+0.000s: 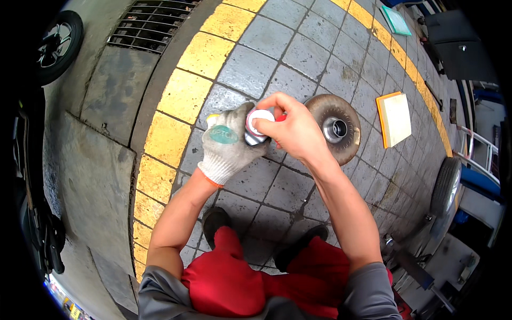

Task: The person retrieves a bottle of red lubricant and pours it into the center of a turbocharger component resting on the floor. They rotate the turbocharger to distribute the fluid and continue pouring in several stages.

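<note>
Grey sleeves [160, 290], nearest. Silvery can [260, 116], contents hidden: gloved left hand [230, 133] wrapped around it, bare right hand [298, 125] gripping its white top. Yellow edging [184, 95] left; brown ribbed disc [341, 109] right; floor tiles [272, 45] running far between yellow lines.

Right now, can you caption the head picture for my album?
Gloved left hand grips a white-topped can, bare right hand on its top, above grey tiles.

To the right of your can [260, 114], on the tiled floor [308, 53], lies a disc [335, 129]; farther right, a filter panel [396, 120]; ahead-left, beyond the border strip [184, 93], a floor grate [152, 24].
</note>
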The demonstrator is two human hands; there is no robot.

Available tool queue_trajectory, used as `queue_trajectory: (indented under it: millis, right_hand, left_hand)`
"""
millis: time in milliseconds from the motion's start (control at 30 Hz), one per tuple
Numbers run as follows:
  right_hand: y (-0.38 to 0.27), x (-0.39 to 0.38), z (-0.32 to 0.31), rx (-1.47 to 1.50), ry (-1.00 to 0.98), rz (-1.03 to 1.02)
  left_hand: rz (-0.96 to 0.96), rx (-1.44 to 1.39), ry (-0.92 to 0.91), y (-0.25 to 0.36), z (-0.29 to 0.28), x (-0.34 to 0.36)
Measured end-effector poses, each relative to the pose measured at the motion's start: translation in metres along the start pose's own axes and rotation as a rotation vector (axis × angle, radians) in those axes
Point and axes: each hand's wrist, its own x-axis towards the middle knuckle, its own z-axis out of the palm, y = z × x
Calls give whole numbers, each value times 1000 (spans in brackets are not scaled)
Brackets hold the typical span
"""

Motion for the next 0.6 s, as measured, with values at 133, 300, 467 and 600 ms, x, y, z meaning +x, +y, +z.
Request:
queue_trajectory:
  millis: [133, 300, 467, 600]
  right_hand:
    - [-7, -7, 7, 108, 60, 78]
    - [-18, -13, 13, 255, 71, 171]
    - [-19, -16, 20, 253, 137, 200]
    - [-24, -17, 26, 261, 204, 198]
  left_hand:
    - [-52, 3, -9, -3, 1, -5]
    - [-70, 5, -3, -2, 0, -9]
    - [-25, 6, 40, -2, 0, -8]
    - [-26, -10, 35, 1, -1, -7]
